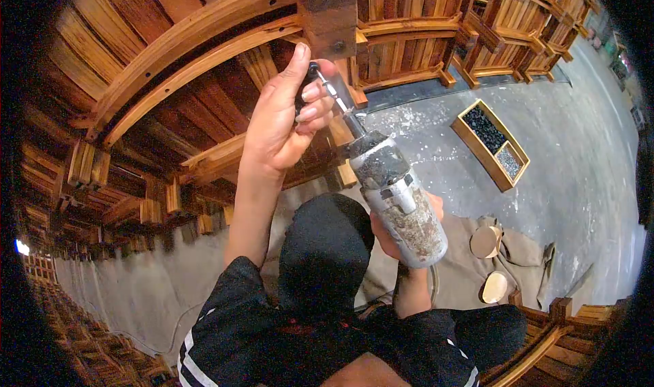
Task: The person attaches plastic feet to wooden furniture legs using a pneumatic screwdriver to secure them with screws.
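Note:
My left hand (pixel 289 111) is raised beside a wooden joint, its fingers curled round a small black round piece (pixel 314 67) at the tip of a metal bit (pixel 334 90). The bit runs into a worn, dusty power driver (pixel 398 196), which points up and left toward the wooden frame post (pixel 327 19). Behind the driver, my right hand (pixel 385 236) is wrapped round its handle, with most of the fingers hidden by the tool body. The post has a dark bolt hole (pixel 338 46) close above my left fingertips.
On the grey floor at right is a wooden box (pixel 477 148) with two compartments of small dark and silvery hardware. Brown cloth (pixel 449 271) lies below it with two round pale wooden pieces (pixel 494 287). Slatted wooden furniture (pixel 409 39) surrounds the left, top and lower right.

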Demonstrator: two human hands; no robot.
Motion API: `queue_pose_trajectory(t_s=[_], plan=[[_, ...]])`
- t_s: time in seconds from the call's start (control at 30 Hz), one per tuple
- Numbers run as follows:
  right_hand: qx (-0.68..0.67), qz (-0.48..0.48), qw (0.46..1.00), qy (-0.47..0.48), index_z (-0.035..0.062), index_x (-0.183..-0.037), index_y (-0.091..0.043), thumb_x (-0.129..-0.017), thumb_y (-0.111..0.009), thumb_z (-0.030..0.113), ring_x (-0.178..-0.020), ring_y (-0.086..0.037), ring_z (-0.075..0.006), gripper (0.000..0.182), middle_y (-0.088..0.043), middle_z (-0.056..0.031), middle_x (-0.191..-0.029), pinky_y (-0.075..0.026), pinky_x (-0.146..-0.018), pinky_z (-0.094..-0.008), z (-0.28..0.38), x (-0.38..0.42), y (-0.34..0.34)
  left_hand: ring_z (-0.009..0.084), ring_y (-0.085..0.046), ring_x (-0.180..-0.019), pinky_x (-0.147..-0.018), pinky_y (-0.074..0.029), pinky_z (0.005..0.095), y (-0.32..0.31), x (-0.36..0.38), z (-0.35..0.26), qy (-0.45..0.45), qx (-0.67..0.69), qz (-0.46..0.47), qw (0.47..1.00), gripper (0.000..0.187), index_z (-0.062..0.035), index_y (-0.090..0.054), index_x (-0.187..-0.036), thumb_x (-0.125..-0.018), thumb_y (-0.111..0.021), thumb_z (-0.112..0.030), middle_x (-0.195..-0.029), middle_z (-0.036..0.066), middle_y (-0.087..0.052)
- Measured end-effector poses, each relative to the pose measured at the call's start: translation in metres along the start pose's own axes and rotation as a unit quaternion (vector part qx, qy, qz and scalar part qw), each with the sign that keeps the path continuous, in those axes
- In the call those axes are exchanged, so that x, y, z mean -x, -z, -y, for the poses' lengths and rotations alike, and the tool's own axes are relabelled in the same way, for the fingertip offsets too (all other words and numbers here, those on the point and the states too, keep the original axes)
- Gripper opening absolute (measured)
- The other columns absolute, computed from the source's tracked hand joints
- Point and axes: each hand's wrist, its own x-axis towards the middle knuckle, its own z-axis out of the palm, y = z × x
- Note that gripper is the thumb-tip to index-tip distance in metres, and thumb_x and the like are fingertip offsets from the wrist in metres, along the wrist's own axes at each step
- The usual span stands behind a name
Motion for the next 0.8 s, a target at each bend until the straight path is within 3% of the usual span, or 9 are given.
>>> queue_pose_trajectory(t_s=[0.47,0.8], plan=[[0.043,0.014,0.999,0.016,0.0098,-0.083,-0.06,-0.06,-0.069,0.009,-0.059,-0.056,-0.0274,0.024,-0.06,-0.0061,-0.072,-0.044,-0.055,-0.0332,0.008,-0.009,0.008,0.0021,-0.034,-0.044,-0.038,-0.024,0.0146,0.001,-0.004,-0.003,-0.013,-0.061,0.043,0.997,0.038,-0.0015,-0.058,-0.087,-0.093,-0.05,-0.038,-0.058,-0.006,-0.039],[0.118,0.023,0.992,0.031,0.0096,-0.093,-0.062,-0.06,-0.071,0.014,-0.078,-0.058,-0.0308,0.035,-0.063,-0.0067,-0.087,-0.043,-0.068,-0.038,0.036,-0.021,0.022,0.0008,-0.033,-0.045,-0.041,-0.023,0.0139,-0.001,-0.006,-0.007,-0.025,-0.118,0.069,0.99,0.031,-0.0024,-0.059,-0.082,-0.09,-0.058,-0.032,-0.057,-0.007,-0.037]])
